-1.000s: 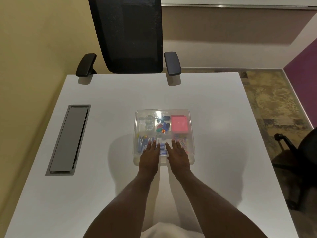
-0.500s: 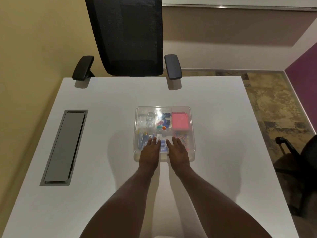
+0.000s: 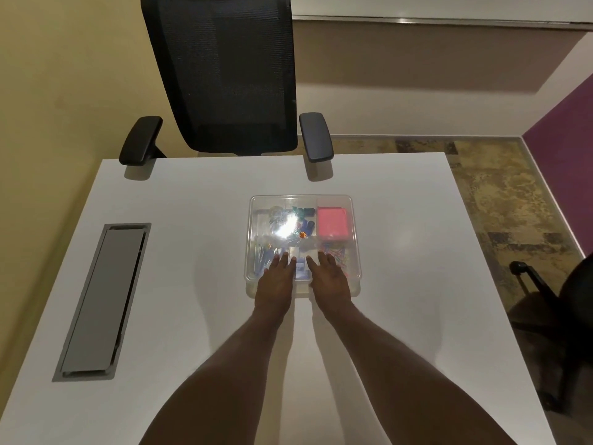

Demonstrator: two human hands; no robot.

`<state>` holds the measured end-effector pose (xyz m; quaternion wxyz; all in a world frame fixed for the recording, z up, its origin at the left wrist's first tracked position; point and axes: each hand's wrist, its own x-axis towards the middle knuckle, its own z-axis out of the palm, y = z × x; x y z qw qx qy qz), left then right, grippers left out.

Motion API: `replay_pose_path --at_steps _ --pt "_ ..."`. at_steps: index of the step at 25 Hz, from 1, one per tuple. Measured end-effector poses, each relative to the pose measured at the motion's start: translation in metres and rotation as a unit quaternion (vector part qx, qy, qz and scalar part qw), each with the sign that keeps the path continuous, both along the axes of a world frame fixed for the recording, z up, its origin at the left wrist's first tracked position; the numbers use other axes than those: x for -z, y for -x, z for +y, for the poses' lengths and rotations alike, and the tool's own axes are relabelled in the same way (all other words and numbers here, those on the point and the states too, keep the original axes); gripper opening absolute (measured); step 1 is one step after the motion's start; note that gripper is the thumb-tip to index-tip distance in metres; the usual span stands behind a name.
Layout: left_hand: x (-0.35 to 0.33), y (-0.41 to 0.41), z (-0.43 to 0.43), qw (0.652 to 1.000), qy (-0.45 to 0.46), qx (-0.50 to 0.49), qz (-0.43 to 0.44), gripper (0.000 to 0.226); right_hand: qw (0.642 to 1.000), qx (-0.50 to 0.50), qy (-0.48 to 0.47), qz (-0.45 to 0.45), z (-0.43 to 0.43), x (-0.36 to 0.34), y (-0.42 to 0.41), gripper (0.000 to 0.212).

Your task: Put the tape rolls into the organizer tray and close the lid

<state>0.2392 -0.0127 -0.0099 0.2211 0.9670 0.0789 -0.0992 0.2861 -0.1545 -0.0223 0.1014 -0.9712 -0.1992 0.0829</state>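
A clear plastic organizer tray (image 3: 353, 220) sits in the middle of the white table with its transparent lid (image 3: 301, 200) lying flat on top. Under the lid I make out clear tape rolls (image 3: 276, 216) at the back left, partly washed out by glare, a pink pad (image 3: 332, 225) at the back right, and small coloured clips. My left hand (image 3: 277, 277) and my right hand (image 3: 327, 276) lie palm down, side by side, on the lid's near edge, fingers spread, holding nothing.
A black mesh office chair (image 3: 224, 75) stands at the table's far edge. A grey cable hatch (image 3: 102, 300) is set into the table at the left. Another dark chair (image 3: 564, 309) stands on the floor at the right.
Both hands stay flat on the lid's near edge. The view has tilted, so the tray sits lower in the frame, and glare now covers the tray's back left.
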Motion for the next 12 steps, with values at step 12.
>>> replay_pose_path --at_steps 12 --pt "-0.003 0.044 -0.014 0.988 -0.065 -0.05 -0.128 0.064 0.986 -0.057 -0.013 -0.158 -0.01 -0.024 0.036 0.057"
